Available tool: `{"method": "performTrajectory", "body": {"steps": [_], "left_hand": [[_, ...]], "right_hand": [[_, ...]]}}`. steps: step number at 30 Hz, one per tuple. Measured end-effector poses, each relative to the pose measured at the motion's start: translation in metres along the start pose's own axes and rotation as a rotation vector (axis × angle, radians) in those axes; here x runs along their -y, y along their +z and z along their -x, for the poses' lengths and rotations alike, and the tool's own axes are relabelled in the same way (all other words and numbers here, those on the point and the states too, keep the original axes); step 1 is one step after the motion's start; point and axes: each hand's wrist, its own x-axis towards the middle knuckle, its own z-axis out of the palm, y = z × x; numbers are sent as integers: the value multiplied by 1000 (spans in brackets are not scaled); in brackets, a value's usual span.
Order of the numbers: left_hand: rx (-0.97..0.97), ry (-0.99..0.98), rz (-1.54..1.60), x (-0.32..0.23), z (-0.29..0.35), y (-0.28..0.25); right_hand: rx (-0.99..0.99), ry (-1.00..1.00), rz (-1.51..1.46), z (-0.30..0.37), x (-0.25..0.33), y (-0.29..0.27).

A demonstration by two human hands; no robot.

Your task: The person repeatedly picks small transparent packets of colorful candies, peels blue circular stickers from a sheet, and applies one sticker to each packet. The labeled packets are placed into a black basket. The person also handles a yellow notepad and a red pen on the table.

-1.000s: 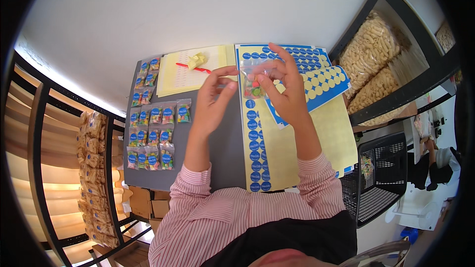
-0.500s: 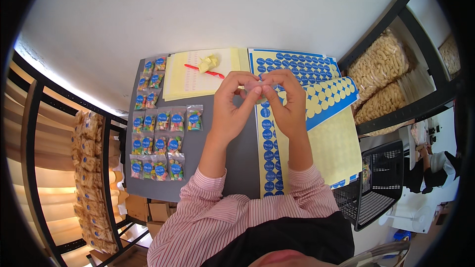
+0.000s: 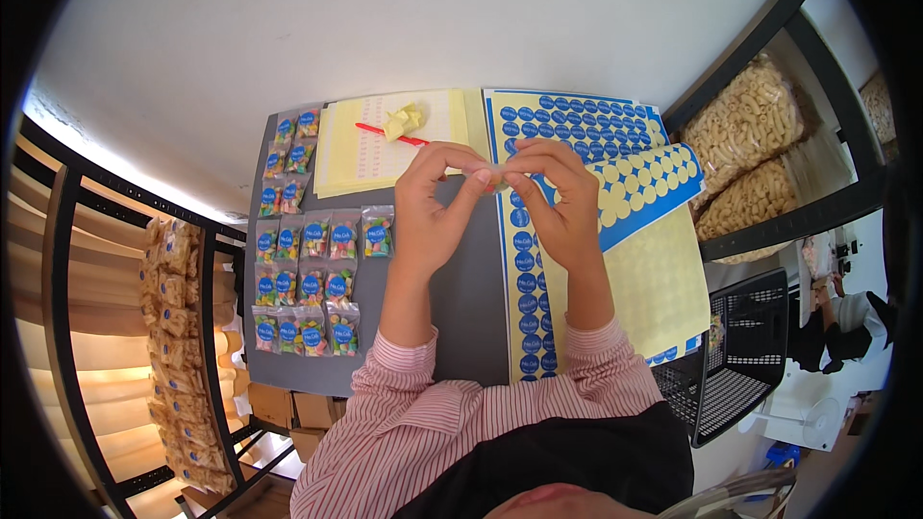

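My left hand [image 3: 428, 221] and my right hand [image 3: 565, 211] meet above the table, fingertips pinched on a small clear plastic bag [image 3: 496, 176]. Most of this bag is hidden by the fingers, and its contents are hard to make out. Beneath the right hand lie sheets of round blue stickers [image 3: 522, 279]. A partly peeled sheet [image 3: 644, 178] is curled back over them, showing pale yellow circles. To the left, several small clear bags of colourful candy [image 3: 314, 237], each with a round blue sticker, lie in rows on the grey table [image 3: 404, 200].
Beyond my left hand, a red pen [image 3: 370, 128] and crumpled yellow paper [image 3: 406, 121] rest on a paper stack [image 3: 336, 159]. Large bags of curved, pale snacks [image 3: 745, 125] fill a right-hand shelf, above a black crate [image 3: 745, 346]. Packaged goods [image 3: 178, 327] hang at the left rack; another person [image 3: 846, 327] is far right.
Both hands have shifted slightly, with the thumbs and fingertips now further apart along the small bag. The table's things appear only slightly displaced in the picture.
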Motion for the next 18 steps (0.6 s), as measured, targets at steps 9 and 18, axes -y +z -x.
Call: {"method": "performTrajectory", "body": {"steps": [9, 18], "left_hand": [[16, 21, -65, 6, -3, -4], [46, -83, 97, 18, -1, 0]], "right_hand": [[8, 10, 55, -3, -3, -4], [20, 148, -83, -1, -10, -6]]}}
